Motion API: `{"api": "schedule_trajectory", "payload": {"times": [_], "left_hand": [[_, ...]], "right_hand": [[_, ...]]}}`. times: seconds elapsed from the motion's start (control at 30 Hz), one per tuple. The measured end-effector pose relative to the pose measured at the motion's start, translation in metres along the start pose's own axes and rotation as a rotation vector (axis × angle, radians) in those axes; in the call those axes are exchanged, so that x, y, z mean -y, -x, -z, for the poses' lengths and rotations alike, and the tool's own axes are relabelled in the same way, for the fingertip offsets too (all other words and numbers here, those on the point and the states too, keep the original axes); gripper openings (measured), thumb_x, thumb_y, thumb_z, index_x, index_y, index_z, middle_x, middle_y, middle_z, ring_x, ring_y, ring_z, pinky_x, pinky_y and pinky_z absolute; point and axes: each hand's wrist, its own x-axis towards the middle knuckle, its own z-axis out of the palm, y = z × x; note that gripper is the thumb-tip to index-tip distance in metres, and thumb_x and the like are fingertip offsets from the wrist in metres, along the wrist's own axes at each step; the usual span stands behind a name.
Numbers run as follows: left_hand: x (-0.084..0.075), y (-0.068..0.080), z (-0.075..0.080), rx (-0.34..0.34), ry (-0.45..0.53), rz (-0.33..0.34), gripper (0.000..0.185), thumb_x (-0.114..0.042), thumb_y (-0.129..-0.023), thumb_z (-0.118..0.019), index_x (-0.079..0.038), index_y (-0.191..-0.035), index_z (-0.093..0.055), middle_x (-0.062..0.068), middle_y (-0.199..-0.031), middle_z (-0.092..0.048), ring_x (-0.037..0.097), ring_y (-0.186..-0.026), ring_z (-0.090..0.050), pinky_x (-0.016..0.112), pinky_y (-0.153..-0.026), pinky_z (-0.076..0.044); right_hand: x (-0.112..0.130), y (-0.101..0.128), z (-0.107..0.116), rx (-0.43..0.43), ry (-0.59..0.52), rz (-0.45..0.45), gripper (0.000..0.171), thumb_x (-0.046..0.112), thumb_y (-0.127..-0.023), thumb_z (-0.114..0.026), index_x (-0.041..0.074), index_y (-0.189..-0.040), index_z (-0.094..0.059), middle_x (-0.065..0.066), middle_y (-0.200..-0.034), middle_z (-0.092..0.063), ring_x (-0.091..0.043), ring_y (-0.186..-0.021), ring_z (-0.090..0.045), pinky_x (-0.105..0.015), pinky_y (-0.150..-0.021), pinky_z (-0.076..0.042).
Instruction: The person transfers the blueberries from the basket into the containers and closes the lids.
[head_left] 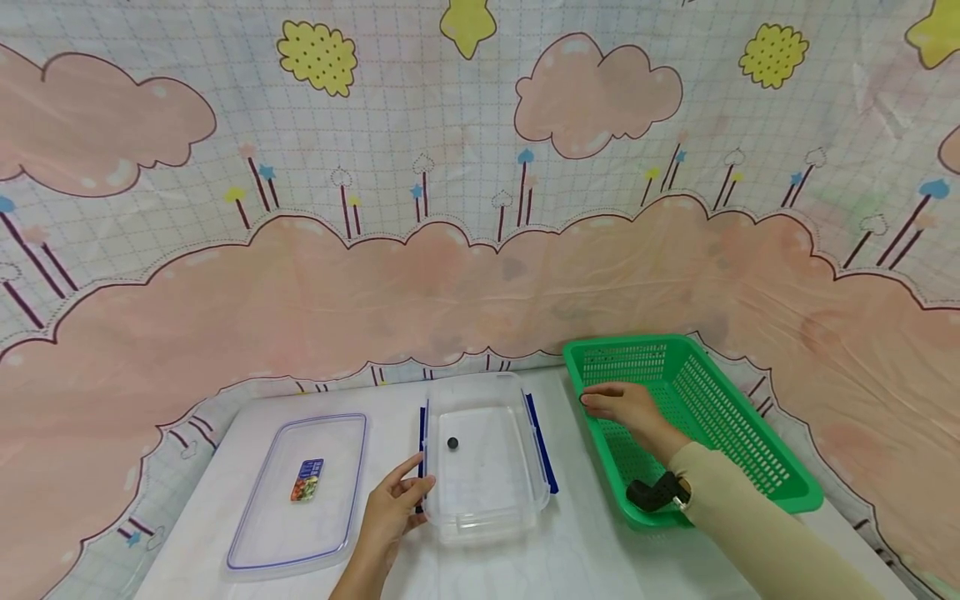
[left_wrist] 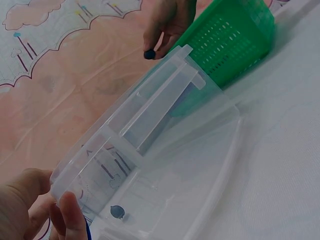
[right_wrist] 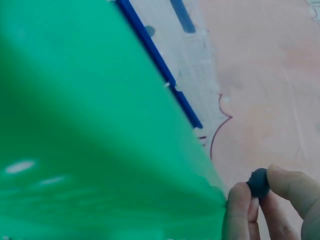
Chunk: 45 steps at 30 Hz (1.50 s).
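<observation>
A clear plastic box with blue side latches stands open on the table. Its near left rim is pinched between the thumb and fingers of my left hand. Inside lies one blueberry, small, round and dark. Above the left rim of a green basket, my right hand holds another blueberry between thumb and fingertips, seen plainly in the right wrist view. The basket's wall fills much of that view.
Left of the box, a clear lid with a blue-edged rim lies flat; a small colourful label shows on it. A patterned cloth hangs behind the white table.
</observation>
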Motion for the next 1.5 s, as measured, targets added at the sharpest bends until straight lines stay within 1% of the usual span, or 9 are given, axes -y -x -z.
{"api": "schedule_trajectory", "payload": {"times": [0.13, 0.3, 0.4, 0.53, 0.87, 1.03, 1.3, 1.4, 1.5], "left_hand": [[0.0, 0.0, 0.0, -0.001, -0.005, 0.0, 0.055, -0.014, -0.09, -0.072, -0.009, -0.141, -0.053, -0.001, -0.089, -0.059, 0.014, -0.077, -0.053, 0.024, -0.057, -0.054], [-0.001, 0.001, 0.0, -0.002, -0.004, -0.001, 0.055, -0.014, -0.09, -0.072, -0.009, -0.141, -0.053, -0.001, -0.089, -0.059, 0.014, -0.078, -0.053, 0.024, -0.057, -0.054], [-0.001, 0.001, 0.0, -0.003, -0.007, -0.002, 0.055, -0.015, -0.09, -0.072, -0.009, -0.141, -0.053, -0.001, -0.089, -0.059, 0.014, -0.078, -0.053, 0.024, -0.057, -0.054], [-0.001, 0.001, 0.0, -0.001, -0.013, -0.004, 0.055, -0.015, -0.09, -0.072, -0.009, -0.142, -0.053, -0.001, -0.089, -0.059, 0.014, -0.078, -0.053, 0.024, -0.058, -0.054], [-0.001, 0.0, 0.001, 0.006, -0.014, -0.01, 0.056, -0.015, -0.09, -0.072, -0.008, -0.142, -0.052, -0.002, -0.088, -0.059, 0.014, -0.077, -0.053, 0.024, -0.058, -0.054], [0.0, 0.0, 0.0, 0.003, -0.011, -0.012, 0.055, -0.014, -0.09, -0.072, -0.008, -0.141, -0.053, -0.002, -0.086, -0.058, 0.013, -0.076, -0.051, 0.024, -0.058, -0.054], [0.0, 0.0, 0.0, 0.003, -0.005, -0.009, 0.056, -0.015, -0.089, -0.073, -0.008, -0.141, -0.053, -0.002, -0.085, -0.058, 0.012, -0.075, -0.051, 0.024, -0.057, -0.054], [0.0, 0.0, 0.0, 0.002, -0.006, -0.008, 0.056, -0.014, -0.09, -0.072, -0.008, -0.142, -0.053, -0.003, -0.085, -0.058, 0.012, -0.075, -0.051, 0.024, -0.057, -0.054], [0.0, -0.001, 0.0, -0.001, -0.008, -0.008, 0.055, -0.014, -0.09, -0.072, -0.008, -0.141, -0.053, -0.002, -0.086, -0.058, 0.012, -0.075, -0.051, 0.024, -0.057, -0.054]], "right_hand": [[0.005, 0.0, -0.007, 0.004, 0.011, 0.015, 0.042, 0.016, -0.094, -0.067, -0.01, -0.127, -0.06, -0.023, -0.123, -0.064, -0.036, -0.114, -0.063, -0.041, -0.095, -0.054], [0.009, -0.001, -0.018, 0.013, 0.001, 0.018, 0.04, 0.014, -0.093, -0.068, -0.01, -0.124, -0.061, -0.023, -0.117, -0.067, -0.033, -0.108, -0.067, -0.036, -0.09, -0.056], [0.009, -0.003, -0.024, 0.014, -0.014, 0.011, 0.039, 0.013, -0.092, -0.069, -0.01, -0.123, -0.062, -0.021, -0.115, -0.068, -0.027, -0.101, -0.07, -0.033, -0.087, -0.057], [0.008, -0.006, -0.031, 0.013, -0.03, 0.015, 0.037, 0.012, -0.091, -0.07, -0.009, -0.121, -0.064, -0.019, -0.111, -0.07, -0.019, -0.093, -0.072, -0.032, -0.084, -0.058], [0.012, -0.009, -0.052, 0.017, -0.066, 0.025, 0.035, 0.008, -0.091, -0.069, -0.013, -0.118, -0.063, -0.024, -0.112, -0.068, -0.029, -0.098, -0.07, -0.038, -0.088, -0.057], [0.012, -0.013, -0.062, 0.011, -0.086, 0.019, 0.032, 0.005, -0.09, -0.069, -0.014, -0.116, -0.064, -0.023, -0.11, -0.069, -0.033, -0.1, -0.07, -0.036, -0.086, -0.058], [0.004, -0.018, -0.08, 0.045, -0.104, 0.04, 0.027, -0.001, -0.089, -0.068, -0.017, -0.111, -0.065, -0.022, -0.102, -0.071, -0.024, -0.089, -0.072, -0.033, -0.081, -0.059], [0.005, -0.018, -0.087, 0.049, -0.076, 0.05, 0.027, 0.0, -0.089, -0.068, -0.016, -0.111, -0.065, -0.022, -0.102, -0.071, -0.023, -0.087, -0.072, -0.033, -0.081, -0.059], [0.007, -0.018, -0.093, 0.028, -0.051, 0.045, 0.026, 0.002, -0.089, -0.069, -0.013, -0.11, -0.068, -0.022, -0.102, -0.071, -0.022, -0.087, -0.072, -0.033, -0.082, -0.059]]}}
